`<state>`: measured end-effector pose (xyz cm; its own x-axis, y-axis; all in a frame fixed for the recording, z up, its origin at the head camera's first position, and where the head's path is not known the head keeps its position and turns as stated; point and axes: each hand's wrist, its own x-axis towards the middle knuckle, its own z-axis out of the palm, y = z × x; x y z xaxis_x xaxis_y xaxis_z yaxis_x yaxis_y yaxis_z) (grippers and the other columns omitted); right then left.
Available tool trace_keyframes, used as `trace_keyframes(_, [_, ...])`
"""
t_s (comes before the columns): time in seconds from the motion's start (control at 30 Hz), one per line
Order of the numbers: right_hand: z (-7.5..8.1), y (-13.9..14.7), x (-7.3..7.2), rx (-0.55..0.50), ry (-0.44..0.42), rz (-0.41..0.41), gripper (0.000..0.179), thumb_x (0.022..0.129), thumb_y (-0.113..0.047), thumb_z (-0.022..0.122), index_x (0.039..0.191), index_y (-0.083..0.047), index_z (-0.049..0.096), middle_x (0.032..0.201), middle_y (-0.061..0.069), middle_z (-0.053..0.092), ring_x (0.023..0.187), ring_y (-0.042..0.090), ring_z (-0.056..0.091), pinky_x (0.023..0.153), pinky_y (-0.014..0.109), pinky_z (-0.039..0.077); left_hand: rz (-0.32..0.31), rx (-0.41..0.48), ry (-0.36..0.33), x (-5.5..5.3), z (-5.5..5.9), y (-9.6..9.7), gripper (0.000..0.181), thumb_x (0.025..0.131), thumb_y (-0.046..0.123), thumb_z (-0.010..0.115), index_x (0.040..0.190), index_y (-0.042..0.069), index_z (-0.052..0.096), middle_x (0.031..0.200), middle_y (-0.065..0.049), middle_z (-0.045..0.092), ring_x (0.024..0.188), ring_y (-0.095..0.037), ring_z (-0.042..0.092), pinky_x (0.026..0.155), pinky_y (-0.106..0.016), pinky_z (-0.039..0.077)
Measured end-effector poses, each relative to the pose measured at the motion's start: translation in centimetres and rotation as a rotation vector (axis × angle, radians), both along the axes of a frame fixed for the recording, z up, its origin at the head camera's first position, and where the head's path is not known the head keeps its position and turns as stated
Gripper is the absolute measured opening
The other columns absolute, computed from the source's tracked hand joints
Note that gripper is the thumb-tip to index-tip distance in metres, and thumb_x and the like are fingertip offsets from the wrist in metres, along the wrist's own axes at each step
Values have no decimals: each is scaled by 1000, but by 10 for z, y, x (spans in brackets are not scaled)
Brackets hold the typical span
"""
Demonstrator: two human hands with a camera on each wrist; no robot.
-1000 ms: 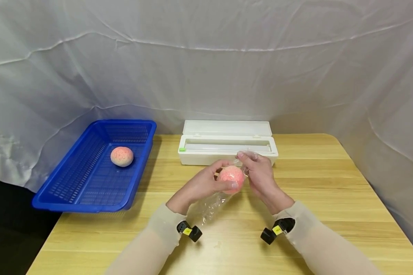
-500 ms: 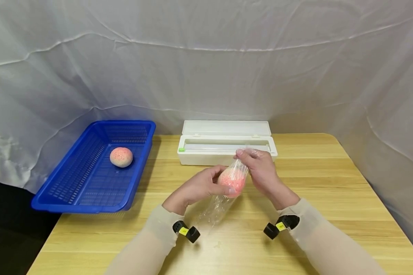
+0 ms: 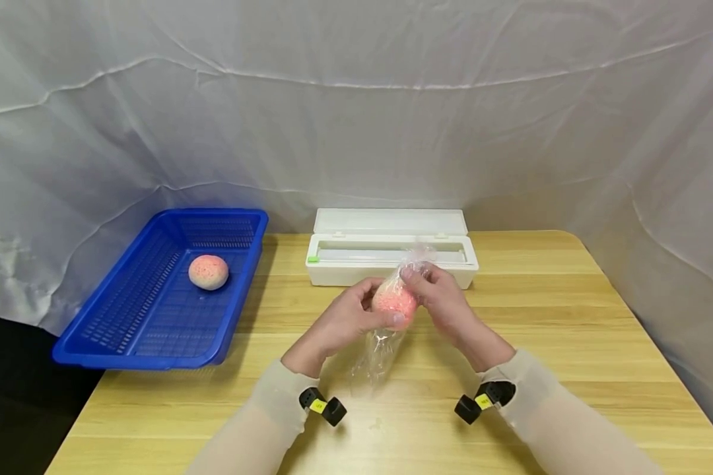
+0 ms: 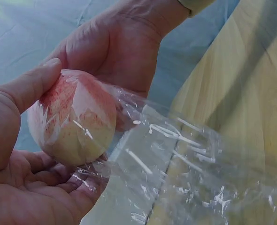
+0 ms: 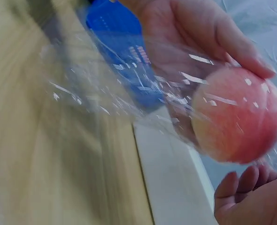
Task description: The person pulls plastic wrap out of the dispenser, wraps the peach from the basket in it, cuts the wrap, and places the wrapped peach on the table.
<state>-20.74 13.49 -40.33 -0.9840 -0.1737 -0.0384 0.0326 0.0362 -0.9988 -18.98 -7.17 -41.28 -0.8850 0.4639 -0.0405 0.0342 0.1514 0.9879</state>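
Observation:
A pink and cream peach (image 3: pixel 395 302) is held over the table, partly covered by clear plastic wrap (image 4: pixel 190 159). My left hand (image 3: pixel 344 320) grips the peach from the left, its thumb pressed on the front. On the other side, my right hand (image 3: pixel 448 307) pinches bunched wrap at the top of the peach, its fingers close against the fruit. One loose end of wrap sticks up past the right thumb; another hangs below the peach towards me. In the right wrist view the peach (image 5: pixel 242 115) shows through the film.
Behind the hands stands a white wrap dispenser (image 3: pixel 392 274), lid up, with a roll inside and a green slider at its left end. A blue basket (image 3: pixel 226 333) at the left holds another peach (image 3: pixel 208 272). Grey cloth (image 3: pixel 356 145) hangs behind the wooden table (image 3: pixel 570 343).
My right hand pulled the wrap taut up over the peach, then came in closer to it. A tuft of wrap now stands above the thumb. The left hand keeps its grip.

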Motion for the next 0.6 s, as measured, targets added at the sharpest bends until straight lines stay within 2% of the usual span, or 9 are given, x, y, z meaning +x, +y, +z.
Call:
trace_keyframes(0.07, [-2,-3,2,-1,-21,16,40,104,-24,65,126,10,63,98,-2,70,90,10,65,79,22,56,-10,-11,18,1,1,1,66,89,24,86,146,12,56,129,-9,68,114,-21,67,95,-36,59])
trace_keyframes(0.23, [-2,-8,3,-46,-43,-47,31,99,-20,75,110,9,74,86,0,77,80,11,71,69,24,60,-36,-44,83,5,3,3,65,87,22,88,144,12,57,126,-7,69,110,-20,66,93,-34,58])
trace_keyframes(0.37, [0,-6,4,-48,-9,-63,27,99,-19,75,108,7,77,86,0,79,79,12,73,69,26,62,-70,-42,140,5,2,2,68,86,15,89,145,12,56,133,-6,67,116,-19,65,99,-34,56])
trace_keyframes(0.47, [3,-4,5,-41,29,-56,23,100,-17,74,105,5,78,85,-1,79,81,12,74,71,26,62,-100,-23,143,5,2,1,71,86,13,89,147,14,54,137,-7,64,120,-19,64,101,-34,55])
trace_keyframes(0.6, [4,-4,6,-39,66,-70,17,99,-16,75,95,-1,80,83,-3,79,83,11,73,72,26,62,-137,11,98,5,2,-1,71,87,11,87,149,17,51,136,-9,63,116,-21,65,97,-34,57])
